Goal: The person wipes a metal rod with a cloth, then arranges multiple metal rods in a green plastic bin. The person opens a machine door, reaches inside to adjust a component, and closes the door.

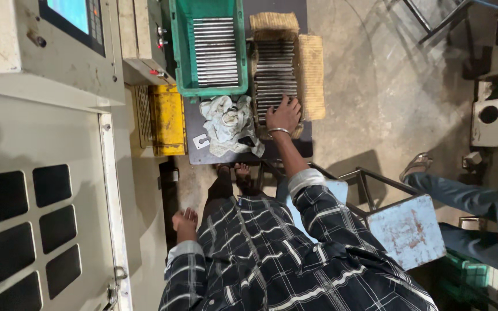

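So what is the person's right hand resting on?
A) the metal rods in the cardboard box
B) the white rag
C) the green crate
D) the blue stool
A: the right hand lies on the rods in the cardboard box, beside the rag.

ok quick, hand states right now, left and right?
Left hand: loosely curled beside the thigh, holding nothing visible.
Right hand: open, fingers spread flat on the row of metal rods in the burlap-lined tray.

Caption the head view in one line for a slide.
Right hand reaches onto metal rods stacked on a dark table; left hand hangs free.
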